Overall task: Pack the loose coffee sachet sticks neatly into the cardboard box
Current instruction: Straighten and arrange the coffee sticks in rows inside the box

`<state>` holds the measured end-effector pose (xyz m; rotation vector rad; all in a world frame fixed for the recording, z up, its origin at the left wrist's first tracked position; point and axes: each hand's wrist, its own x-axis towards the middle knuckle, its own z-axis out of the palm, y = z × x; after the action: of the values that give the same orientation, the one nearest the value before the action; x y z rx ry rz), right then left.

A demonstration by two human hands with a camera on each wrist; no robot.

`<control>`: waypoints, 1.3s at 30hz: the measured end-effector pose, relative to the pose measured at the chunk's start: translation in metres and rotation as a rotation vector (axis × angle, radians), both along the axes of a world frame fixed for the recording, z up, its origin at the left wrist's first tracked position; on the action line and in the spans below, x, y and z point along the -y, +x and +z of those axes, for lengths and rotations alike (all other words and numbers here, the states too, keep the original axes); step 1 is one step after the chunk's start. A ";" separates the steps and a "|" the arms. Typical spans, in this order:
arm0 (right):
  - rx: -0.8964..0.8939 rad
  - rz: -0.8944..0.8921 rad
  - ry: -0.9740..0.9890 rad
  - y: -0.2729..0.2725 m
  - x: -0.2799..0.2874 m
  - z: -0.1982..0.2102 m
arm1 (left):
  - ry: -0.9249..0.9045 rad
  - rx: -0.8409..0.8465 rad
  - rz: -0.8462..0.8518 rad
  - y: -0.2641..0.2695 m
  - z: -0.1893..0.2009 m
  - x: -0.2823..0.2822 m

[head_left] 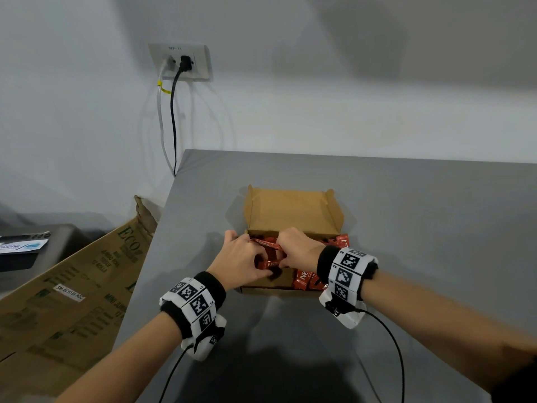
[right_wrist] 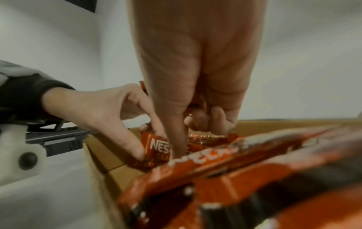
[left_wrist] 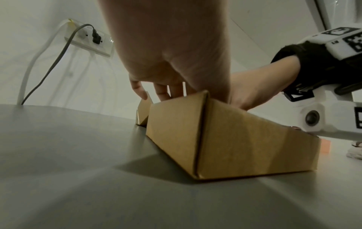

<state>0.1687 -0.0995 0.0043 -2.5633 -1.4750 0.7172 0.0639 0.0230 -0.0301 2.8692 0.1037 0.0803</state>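
An open cardboard box (head_left: 290, 209) stands mid-table with its lid folded back, and the left wrist view shows its outer walls (left_wrist: 225, 139). Several red coffee sachet sticks (head_left: 305, 279) lie inside, piled toward the right (right_wrist: 225, 167). Both hands reach into the box. My left hand (head_left: 260, 264) pinches one red sachet (right_wrist: 156, 148) between thumb and fingers near the box's left side. Fingers of my right hand (head_left: 283, 251) curl round a small bunch of sachets (head_left: 268, 244) held just above the pile, touching the left hand. The box floor under the hands is mostly hidden.
The grey table (head_left: 406, 228) ends at a left edge close to the box. Beyond that edge a large printed carton (head_left: 72, 286) leans low. A wall outlet (head_left: 180, 62) with hanging cables sits behind. Black leads trail from both wrist cameras toward me.
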 end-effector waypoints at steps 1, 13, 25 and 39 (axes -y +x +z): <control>0.011 0.002 0.000 -0.001 -0.001 -0.002 | -0.002 -0.003 -0.004 0.000 0.001 -0.001; 0.066 -0.071 0.010 0.014 0.006 0.002 | 0.225 0.079 -0.010 0.004 0.001 0.008; 0.144 -0.087 -0.077 0.012 0.006 -0.005 | 0.350 0.116 0.091 0.004 0.002 0.012; 0.106 -0.083 -0.043 0.010 0.009 0.005 | 0.277 0.114 0.061 0.002 0.007 0.008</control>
<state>0.1790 -0.1089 0.0094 -2.7163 -1.3860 0.6175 0.0660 0.0149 -0.0235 3.1288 0.1703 0.2913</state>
